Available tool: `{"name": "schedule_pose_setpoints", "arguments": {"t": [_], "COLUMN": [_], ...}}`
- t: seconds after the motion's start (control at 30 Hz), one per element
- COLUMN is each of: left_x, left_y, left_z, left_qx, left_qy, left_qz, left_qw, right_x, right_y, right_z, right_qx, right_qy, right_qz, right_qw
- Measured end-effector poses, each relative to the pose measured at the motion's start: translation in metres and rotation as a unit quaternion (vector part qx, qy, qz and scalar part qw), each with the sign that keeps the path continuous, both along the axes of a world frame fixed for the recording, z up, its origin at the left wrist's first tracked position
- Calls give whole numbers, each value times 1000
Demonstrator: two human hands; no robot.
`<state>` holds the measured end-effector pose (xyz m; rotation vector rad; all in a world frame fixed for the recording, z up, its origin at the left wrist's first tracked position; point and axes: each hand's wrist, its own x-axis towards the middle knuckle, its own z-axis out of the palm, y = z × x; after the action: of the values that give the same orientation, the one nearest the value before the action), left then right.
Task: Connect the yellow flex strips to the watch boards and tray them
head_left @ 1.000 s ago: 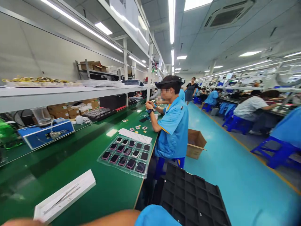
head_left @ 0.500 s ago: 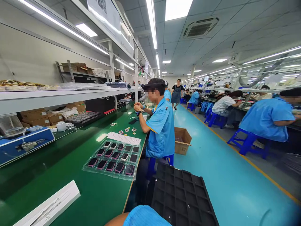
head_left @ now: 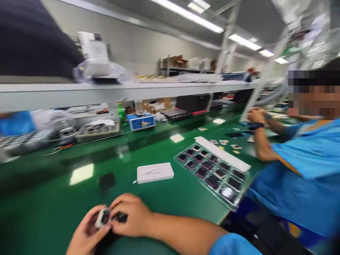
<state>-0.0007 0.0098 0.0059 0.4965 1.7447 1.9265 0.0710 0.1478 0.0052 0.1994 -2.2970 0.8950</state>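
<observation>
At the bottom of the view, the person's 2 hands meet over a small dark device point(head_left: 104, 217) with a pale rim, blurred enough that its exact kind cannot be told. The left hand point(head_left: 86, 230) is closed around its left side, and the right hand point(head_left: 130, 216) grips it from the other side, fingers curled over the top. A dark part point(head_left: 121, 217) sticks out between the hands. The device is held just above the green surface point(head_left: 61, 202), and a blue sleeve point(head_left: 233, 245) covers the right upper arm.

Farther along the surface lies a flat white box point(head_left: 155, 173), and just beyond and to its right is a transparent tray point(head_left: 212, 173) holding rows of dark devices. A white strip point(head_left: 222, 153) rests along the tray's far edge, with small cards point(head_left: 223, 142) just past it.

To the right, a co-worker point(head_left: 300, 170) in a blue smock sits beside the tray, with one hand point(head_left: 256, 115) raised and a dark wristband point(head_left: 256, 125) on that wrist.

Farthest off, a white shelf point(head_left: 111, 91) runs along the bench, with a blue case point(head_left: 140, 122) beneath it.
</observation>
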Motion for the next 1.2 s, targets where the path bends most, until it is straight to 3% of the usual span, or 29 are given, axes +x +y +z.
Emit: {"name": "schedule_pose_setpoints", "arguments": {"t": [0.13,0.37,0.67,1.07,1.2], "left_x": [7,9,9,9,9], "left_y": [-4,-2,-4,0,1], "left_z": [9,11,11,9,11], "left_qx": [59,79,77,55,44], "left_qy": [-17,19,46,66,62], "left_qz": [7,7,23,46,43], "left_qw": [998,997,996,995,996], "right_x": [6,5,6,5,4], "right_y": [-1,-7,-3,-3,-3], "right_z": [4,6,7,2,5], "right_qx": [-66,-94,-90,-10,-14], "right_qy": [50,93,87,79,50], "right_qz": [20,22,49,9,4], "right_qw": [996,991,991,997,999]}}
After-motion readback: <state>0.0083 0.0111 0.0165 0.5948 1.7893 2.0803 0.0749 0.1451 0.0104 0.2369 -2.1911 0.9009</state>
